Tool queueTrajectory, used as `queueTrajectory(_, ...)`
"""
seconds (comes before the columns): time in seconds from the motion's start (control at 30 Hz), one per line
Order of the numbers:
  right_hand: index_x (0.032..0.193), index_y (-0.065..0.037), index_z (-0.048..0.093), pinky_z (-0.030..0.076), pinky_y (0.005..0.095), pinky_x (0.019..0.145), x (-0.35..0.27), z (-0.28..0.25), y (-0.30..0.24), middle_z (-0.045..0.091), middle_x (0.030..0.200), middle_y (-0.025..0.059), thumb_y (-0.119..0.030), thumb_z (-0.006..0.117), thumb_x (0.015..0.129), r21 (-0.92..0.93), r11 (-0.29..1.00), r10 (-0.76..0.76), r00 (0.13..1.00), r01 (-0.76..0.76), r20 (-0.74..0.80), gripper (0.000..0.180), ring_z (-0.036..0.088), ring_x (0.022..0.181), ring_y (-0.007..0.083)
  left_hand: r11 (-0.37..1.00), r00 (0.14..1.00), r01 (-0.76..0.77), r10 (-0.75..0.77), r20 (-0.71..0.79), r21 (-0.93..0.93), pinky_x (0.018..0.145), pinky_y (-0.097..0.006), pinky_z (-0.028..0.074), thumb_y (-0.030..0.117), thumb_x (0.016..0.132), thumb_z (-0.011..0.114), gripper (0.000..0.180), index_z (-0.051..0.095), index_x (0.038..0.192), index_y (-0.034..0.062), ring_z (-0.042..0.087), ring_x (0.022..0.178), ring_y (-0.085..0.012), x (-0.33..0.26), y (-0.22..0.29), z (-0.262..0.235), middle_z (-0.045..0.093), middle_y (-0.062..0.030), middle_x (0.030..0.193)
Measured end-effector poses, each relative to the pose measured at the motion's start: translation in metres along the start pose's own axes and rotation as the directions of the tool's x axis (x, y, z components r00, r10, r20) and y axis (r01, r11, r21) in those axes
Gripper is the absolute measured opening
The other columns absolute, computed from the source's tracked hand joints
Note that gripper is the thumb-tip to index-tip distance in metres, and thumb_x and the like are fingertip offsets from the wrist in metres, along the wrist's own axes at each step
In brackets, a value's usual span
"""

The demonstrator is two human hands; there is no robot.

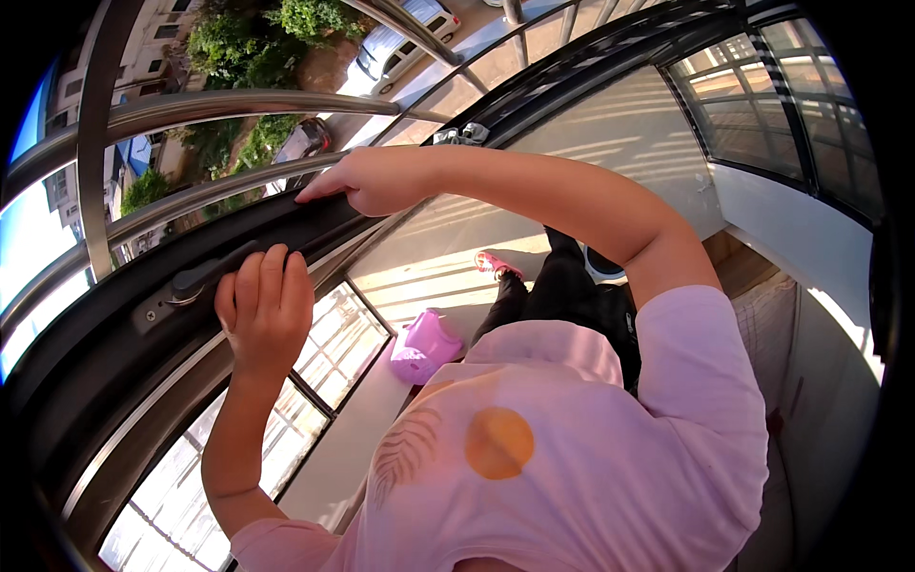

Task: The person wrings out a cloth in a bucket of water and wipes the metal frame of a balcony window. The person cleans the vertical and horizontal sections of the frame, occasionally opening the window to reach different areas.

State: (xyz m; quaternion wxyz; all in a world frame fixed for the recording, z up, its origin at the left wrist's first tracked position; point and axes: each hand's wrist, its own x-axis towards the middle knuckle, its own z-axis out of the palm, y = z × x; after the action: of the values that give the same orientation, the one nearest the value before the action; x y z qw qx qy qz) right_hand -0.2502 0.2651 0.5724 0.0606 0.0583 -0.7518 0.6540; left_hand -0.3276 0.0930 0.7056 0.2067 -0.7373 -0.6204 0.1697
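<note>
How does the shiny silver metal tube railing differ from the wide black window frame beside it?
Colour: the shiny silver metal tube railing gleams; the wide black window frame looks duller.
Shape: the railing has rounded bars with open gaps; the frame is a broad band bearing a black lever handle.
Contact: the left hand and right hand are at the frame; neither grips the railing.
Both look curved here.

Metal bars (pixel 257 102) blocking outward, gaps between, black handle (pixel 202 278) protruding

The floor (pixel 429 296), striped with sunlight, bears a pink plastic object (pixel 425 347) left of a red shoe (pixel 490 262).
</note>
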Motion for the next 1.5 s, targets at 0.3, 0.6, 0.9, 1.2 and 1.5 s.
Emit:
queueTrajectory(0.3,0.126,-0.008,0.053,0.043,0.0303,0.092,0.001,0.002,0.001,0.062,0.113,0.0111,0.004,0.04,0.076,0.074,0.996,0.036,0.998,-0.039,0.054,0.053,0.058,0.104,0.0231,1.0,1.0,0.013,-0.013,0.021,-0.012,0.082,-0.035,0.038,0.008,0.074,0.068,0.014,0.063,0.087,0.0077,0.055,0.094,-0.0187,-0.003,-0.001,0.001,0.061,-0.0018,0.097)
queueTrajectory(0.6,0.097,-0.004,0.063,0.045,0.0387,0.084,-0.09,0.029,0.175,0.061,0.102,0.0135,-0.006,0.053,0.075,-0.56,0.769,0.02,0.887,-0.308,-0.46,0.024,0.056,0.1,0.0296,0.949,0.992,0.052,-0.013,0.127,-0.31,0.097,-0.048,0.033,0.008,0.073,0.066,0.021,0.061,0.092,0.002,0.049,0.112,-0.0296,0.017,0.03,0.017,0.056,-0.0124,0.11)
queueTrajectory(0.9,0.087,-0.006,0.057,0.037,0.0381,0.084,-0.076,0.078,0.219,0.048,0.088,0.0088,-0.014,0.056,0.071,-0.83,0.408,-0.086,0.889,-0.381,-0.45,0.018,0.045,0.096,0.0263,0.996,0.916,0.072,-0.049,0.397,-0.044,0.106,-0.049,0.026,0.019,0.077,0.064,0.029,0.06,0.101,0.0033,0.046,0.116,-0.0287,0.021,0.051,0.062,0.056,-0.013,0.113)
queueTrajectory(1.2,0.073,-0.013,0.062,0.038,0.0366,0.075,-0.058,0.065,0.228,0.052,0.082,0.0041,-0.017,0.059,0.07,-0.756,0.526,-0.021,0.883,-0.389,-0.469,0.006,0.048,0.091,0.0237,0.89,0.957,0.251,-0.17,0.234,-0.38,0.104,-0.047,0.028,0.01,0.074,0.066,0.02,0.062,0.094,0.0051,0.051,0.109,-0.0277,0.021,0.054,0.06,0.059,-0.0093,0.103)
queueTrajectory(1.5,0.069,-0.016,0.059,0.038,0.0353,0.071,-0.035,0.09,0.241,0.052,0.079,0.0001,-0.016,0.058,0.07,-0.778,0.536,-0.061,0.905,-0.327,-0.422,0.001,0.049,0.087,0.0199,0.474,0.893,0.438,-0.328,0.309,-0.763,0.079,-0.039,0.046,0.001,0.074,0.064,0.012,0.062,0.085,0.0036,0.059,0.084,-0.027,-0.045,0.088,0.058,0.062,-0.0081,0.087)
